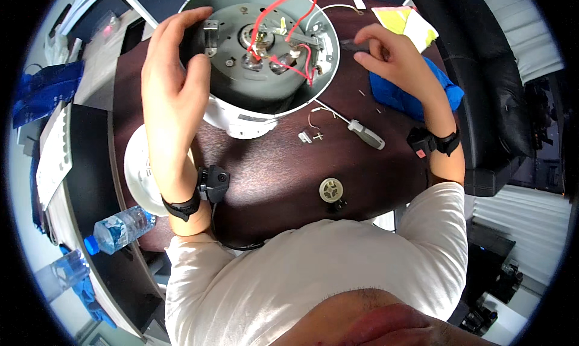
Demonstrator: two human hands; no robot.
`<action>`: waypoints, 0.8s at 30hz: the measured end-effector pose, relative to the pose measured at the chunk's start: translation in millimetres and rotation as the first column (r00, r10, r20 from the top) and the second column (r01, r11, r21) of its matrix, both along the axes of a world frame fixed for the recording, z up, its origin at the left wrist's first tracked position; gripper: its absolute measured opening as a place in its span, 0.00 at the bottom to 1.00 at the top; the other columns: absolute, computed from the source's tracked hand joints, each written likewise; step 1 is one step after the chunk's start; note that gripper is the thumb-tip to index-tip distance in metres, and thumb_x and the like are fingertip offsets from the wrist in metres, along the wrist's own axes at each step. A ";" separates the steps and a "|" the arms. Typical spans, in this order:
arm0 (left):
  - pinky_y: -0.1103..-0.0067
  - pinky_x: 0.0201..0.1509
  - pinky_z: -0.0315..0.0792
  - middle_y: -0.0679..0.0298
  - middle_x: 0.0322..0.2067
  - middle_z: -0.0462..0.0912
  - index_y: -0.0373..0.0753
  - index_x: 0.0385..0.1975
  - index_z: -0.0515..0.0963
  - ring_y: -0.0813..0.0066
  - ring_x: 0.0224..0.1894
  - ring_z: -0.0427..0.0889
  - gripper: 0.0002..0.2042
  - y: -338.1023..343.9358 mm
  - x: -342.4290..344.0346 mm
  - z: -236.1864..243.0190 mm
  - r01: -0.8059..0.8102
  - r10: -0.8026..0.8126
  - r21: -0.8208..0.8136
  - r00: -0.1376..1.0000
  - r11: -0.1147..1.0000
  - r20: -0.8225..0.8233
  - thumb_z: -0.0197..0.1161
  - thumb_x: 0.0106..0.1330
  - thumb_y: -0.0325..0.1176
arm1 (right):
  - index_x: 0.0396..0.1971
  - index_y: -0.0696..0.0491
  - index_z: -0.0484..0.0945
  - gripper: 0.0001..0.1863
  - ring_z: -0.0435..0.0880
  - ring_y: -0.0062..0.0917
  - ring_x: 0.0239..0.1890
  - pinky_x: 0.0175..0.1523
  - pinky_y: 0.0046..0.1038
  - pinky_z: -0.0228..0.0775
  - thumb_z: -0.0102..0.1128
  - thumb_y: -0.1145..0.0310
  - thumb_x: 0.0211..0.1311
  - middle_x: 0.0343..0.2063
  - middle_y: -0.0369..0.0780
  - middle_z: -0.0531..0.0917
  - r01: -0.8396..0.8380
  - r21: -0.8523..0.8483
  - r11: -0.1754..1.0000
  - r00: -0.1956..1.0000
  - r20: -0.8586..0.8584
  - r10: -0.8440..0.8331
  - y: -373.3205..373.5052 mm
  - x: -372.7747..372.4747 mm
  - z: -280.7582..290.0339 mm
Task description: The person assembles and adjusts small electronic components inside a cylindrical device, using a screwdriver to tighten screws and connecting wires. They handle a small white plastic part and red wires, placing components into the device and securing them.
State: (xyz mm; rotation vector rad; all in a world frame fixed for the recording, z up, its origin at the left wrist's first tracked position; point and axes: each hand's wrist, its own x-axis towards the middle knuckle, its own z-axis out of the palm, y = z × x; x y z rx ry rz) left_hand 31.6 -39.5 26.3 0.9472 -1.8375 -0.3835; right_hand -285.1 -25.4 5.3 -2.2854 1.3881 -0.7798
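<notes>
A round appliance housing (pixel 274 99), whitish outside and grey inside, lies with its inner side up. Red wires (pixel 279 11) rise from the metal parts in its middle. My left hand (pixel 175 75) grips the housing's left side, fingers over the rim and thumb against the edge. Just right of the housing, my right hand (pixel 392 59) is closed in a pinch, its fingers curled around a dark, narrow thing (pixel 353 45) whose kind I cannot make out. A screwdriver (pixel 367 135) with a grey-white handle lies below, its shaft pointing at the housing.
Small white connectors (pixel 305 137) and a cream round part (pixel 331 190) lie on the dark table (pixel 271 177). A white dish-like part (pixel 140 171) sits under my left forearm. Blue cloth (pixel 386 96) and a yellow-white cloth (pixel 407 26) lie right. A water bottle (pixel 123 229) stands lower left.
</notes>
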 end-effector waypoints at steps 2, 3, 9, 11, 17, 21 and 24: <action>0.77 0.52 0.67 0.55 0.41 0.76 0.33 0.44 0.74 0.64 0.44 0.76 0.19 0.7 0.9 -0.5 -0.033 0.033 0.010 0.999 0.999 0.008 0.50 0.49 0.20 | 0.38 0.55 0.73 0.12 0.62 0.16 0.16 0.23 0.22 0.54 0.62 0.70 0.55 0.13 0.32 0.63 0.002 -0.009 1.000 1.000 0.024 -0.001 0.5 0.2 -1.5; 0.77 0.52 0.67 0.55 0.41 0.76 0.33 0.44 0.74 0.64 0.44 0.76 0.19 -0.3 0.7 -1.3 -0.029 0.029 -0.021 1.000 0.999 0.005 0.50 0.49 0.20 | 0.39 0.55 0.73 0.12 0.63 0.16 0.16 0.22 0.22 0.54 0.62 0.70 0.56 0.13 0.32 0.64 0.010 -0.030 0.999 0.999 0.049 -0.009 -1.0 0.6 -1.4; 0.66 0.62 0.61 0.59 0.40 0.81 0.36 0.39 0.78 0.58 0.55 0.74 0.12 9.8 -12.7 8.4 0.023 0.011 -0.194 0.984 0.981 0.176 0.56 0.54 0.24 | 0.44 0.54 0.73 0.13 0.68 0.12 0.16 0.21 0.18 0.59 0.58 0.72 0.59 0.15 0.31 0.68 0.028 -0.085 0.996 0.971 0.237 -0.007 -22.2 15.4 5.2; 0.67 0.61 0.62 0.60 0.35 0.83 0.36 0.37 0.78 0.62 0.49 0.78 0.10 10.2 -18.9 7.4 -0.006 0.033 -0.206 0.991 0.979 0.128 0.56 0.56 0.24 | 0.46 0.54 0.74 0.12 0.69 0.08 0.17 0.21 0.14 0.61 0.55 0.72 0.62 0.16 0.29 0.67 -0.011 -0.095 0.995 0.959 0.280 0.037 -31.3 22.4 6.7; 0.75 0.52 0.66 0.60 0.31 0.83 0.33 0.32 0.79 0.69 0.36 0.80 0.07 7.9 -16.2 8.2 0.139 -0.135 -0.104 0.990 0.985 0.037 0.55 0.56 0.22 | 0.39 0.57 0.79 0.08 0.71 0.09 0.20 0.23 0.12 0.61 0.53 0.72 0.63 0.27 0.32 0.77 -0.002 -0.080 0.997 0.925 0.378 0.032 -39.3 30.1 5.0; 0.77 0.48 0.67 0.59 0.30 0.83 0.32 0.31 0.79 0.68 0.35 0.79 0.07 10.3 -18.1 11.1 0.159 -0.155 -0.110 0.987 0.981 0.043 0.56 0.55 0.23 | 0.38 0.56 0.80 0.09 0.75 0.12 0.21 0.23 0.14 0.65 0.53 0.69 0.63 0.24 0.34 0.79 0.064 -0.130 0.989 0.823 0.568 0.022 -44.5 24.4 -5.9; 0.77 0.47 0.68 0.59 0.29 0.83 0.32 0.30 0.80 0.67 0.35 0.79 0.06 9.8 -17.6 10.7 0.152 -0.138 -0.129 0.984 0.980 0.109 0.58 0.54 0.24 | 0.38 0.56 0.80 0.08 0.76 0.13 0.22 0.23 0.13 0.65 0.52 0.71 0.64 0.25 0.34 0.79 0.075 -0.092 0.993 0.753 0.658 0.003 -41.8 25.3 -10.7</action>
